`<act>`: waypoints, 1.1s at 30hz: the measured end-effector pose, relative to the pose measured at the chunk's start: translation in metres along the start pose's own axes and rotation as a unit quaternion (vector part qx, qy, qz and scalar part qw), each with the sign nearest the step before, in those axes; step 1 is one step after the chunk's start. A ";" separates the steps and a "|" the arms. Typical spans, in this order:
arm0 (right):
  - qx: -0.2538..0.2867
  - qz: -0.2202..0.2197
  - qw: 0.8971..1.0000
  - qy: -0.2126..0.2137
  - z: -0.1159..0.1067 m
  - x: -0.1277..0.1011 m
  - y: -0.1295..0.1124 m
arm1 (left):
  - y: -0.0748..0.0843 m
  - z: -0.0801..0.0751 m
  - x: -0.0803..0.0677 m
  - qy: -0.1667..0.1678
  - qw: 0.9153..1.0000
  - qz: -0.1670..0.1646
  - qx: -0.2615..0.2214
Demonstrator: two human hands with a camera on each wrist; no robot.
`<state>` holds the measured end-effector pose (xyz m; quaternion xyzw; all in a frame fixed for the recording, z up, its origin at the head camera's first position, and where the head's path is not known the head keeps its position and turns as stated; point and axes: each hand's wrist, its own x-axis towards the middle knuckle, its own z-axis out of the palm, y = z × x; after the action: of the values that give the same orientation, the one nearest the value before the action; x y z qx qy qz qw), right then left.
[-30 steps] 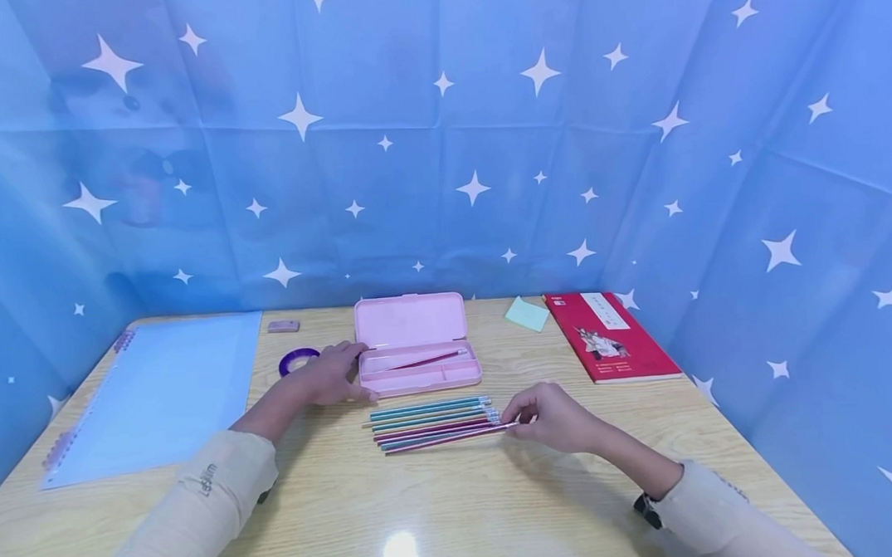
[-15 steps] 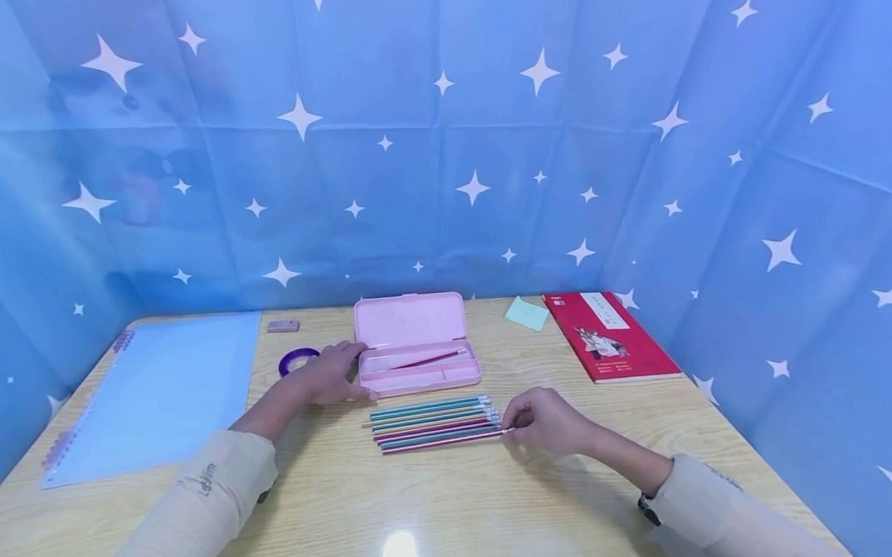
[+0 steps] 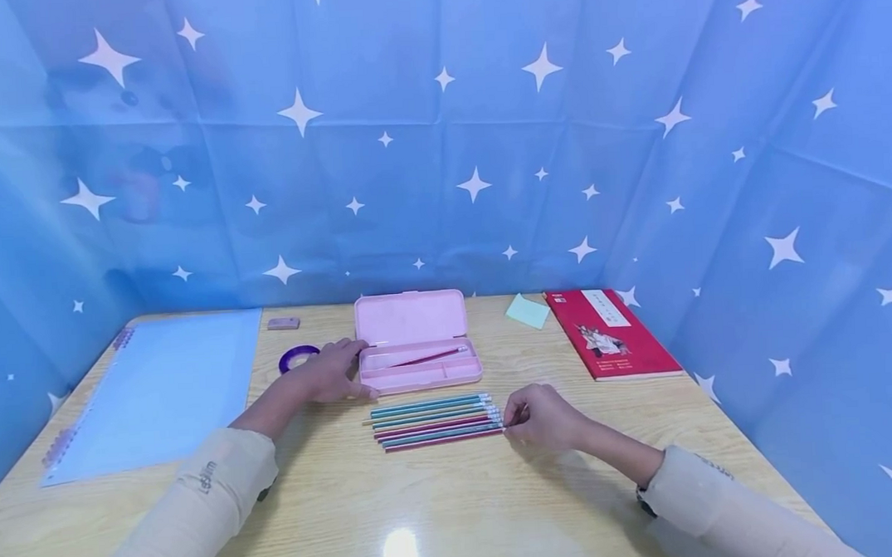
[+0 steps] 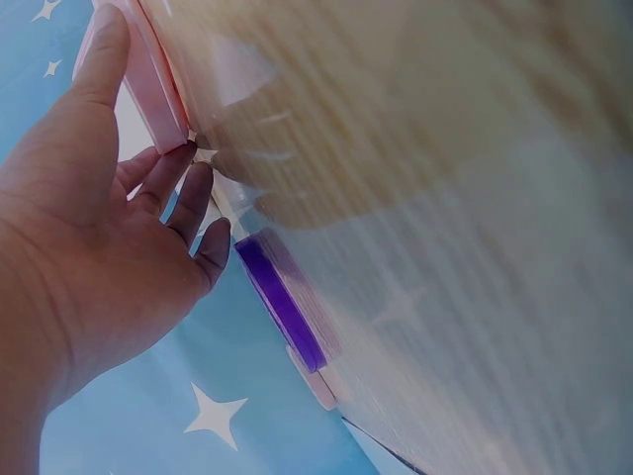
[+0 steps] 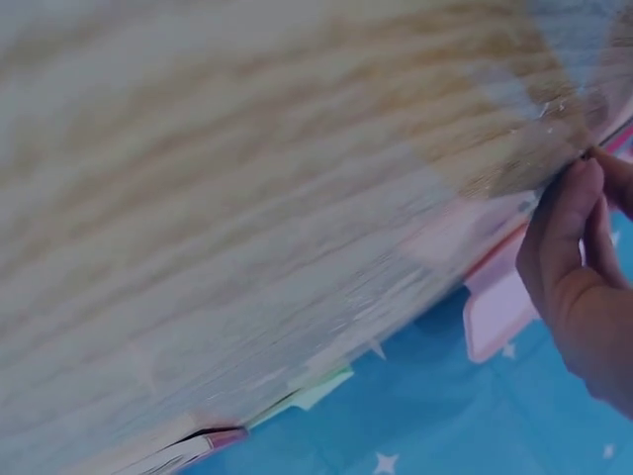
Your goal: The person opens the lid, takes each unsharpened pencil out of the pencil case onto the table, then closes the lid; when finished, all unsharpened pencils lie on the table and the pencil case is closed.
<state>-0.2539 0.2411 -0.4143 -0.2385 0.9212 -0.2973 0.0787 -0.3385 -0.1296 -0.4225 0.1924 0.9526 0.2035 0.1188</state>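
A pink pencil case (image 3: 410, 317) stands with its lid raised at the back middle of the table. One red pencil (image 3: 425, 357) lies slanted in its long compartment. My left hand (image 3: 334, 373) holds the case's left end, thumb at the front and fingers behind; the left wrist view shows the thumb along the pink side. In front of the case, several pencils (image 3: 425, 411) in blue, yellow and red lie side by side, eraser ends to the right. My right hand (image 3: 545, 417) pinches the eraser end of the nearest red pencil (image 3: 441, 441), thumb and fingertips together.
Purple tape (image 3: 291, 357) lies by my left wrist, a small eraser (image 3: 283, 324) behind it. A ring-bound sheet (image 3: 159, 391) covers the table's left. Green sticky notes (image 3: 527, 311) and a red book (image 3: 609, 334) lie at the back right. A starry curtain hangs behind.
The red pencil in my right hand has swung from a slant to lie alongside the row, its eraser end now closer to the others. My left hand has stayed on the case.
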 end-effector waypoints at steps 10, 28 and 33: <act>-0.019 0.040 0.999 0.009 -0.007 0.010 -0.007 | -0.002 -0.001 0.001 0.001 1.000 0.007 -0.009; -0.005 0.015 0.998 0.059 -0.016 0.080 -0.007 | 0.001 0.000 -0.001 0.002 1.000 0.005 -0.005; -0.009 0.034 0.997 0.074 -0.016 0.099 -0.005 | 0.001 0.000 0.000 0.003 1.000 0.002 0.003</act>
<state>-0.3434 0.1973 -0.3981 -0.1847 0.9348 -0.3027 0.0184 -0.3382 -0.1294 -0.4219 0.1941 0.9531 0.2017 0.1151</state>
